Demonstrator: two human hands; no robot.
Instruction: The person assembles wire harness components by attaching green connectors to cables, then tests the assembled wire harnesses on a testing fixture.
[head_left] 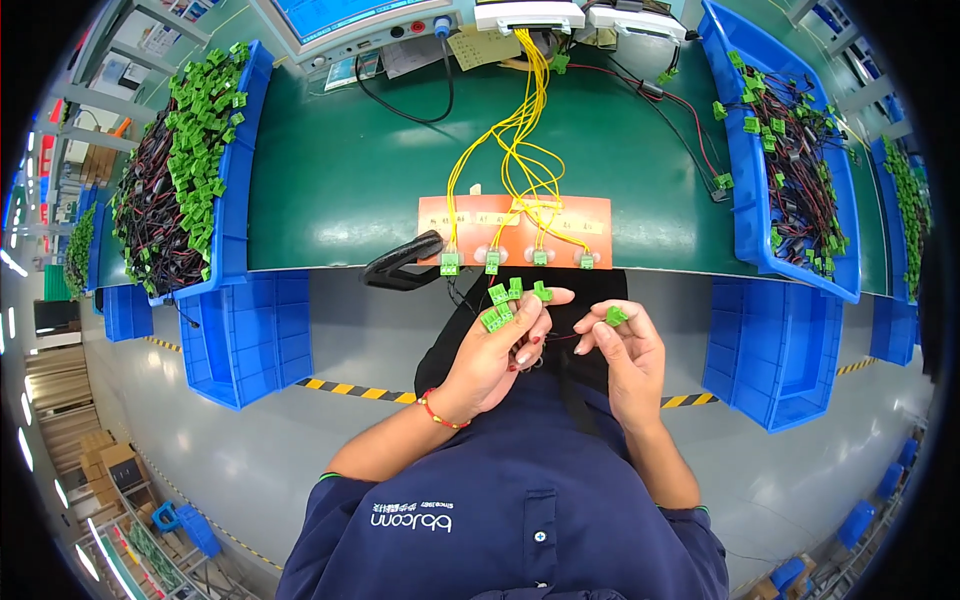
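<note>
My left hand (485, 358) is closed around a bunch of green terminal plugs (497, 318), which stick out past the thumb and fingers. Thin dark and red wires hang about that hand. Between thumb and fingertips, my right hand (636, 366) pinches a single green terminal plug (616, 316), a little to the right of the bunch. Just beyond both hands, an orange board (580, 220) lies at the bench's near edge. Several green sockets (541, 258) line its front, joined to yellow wires (520, 130).
A black clamp handle (400, 262) juts over the green bench (330, 180) edge. Blue bins of wired plugs stand left (232, 225) and right (745, 215); other blue bins (240, 345) sit lower. A tester with a screen (340, 20) is at the back.
</note>
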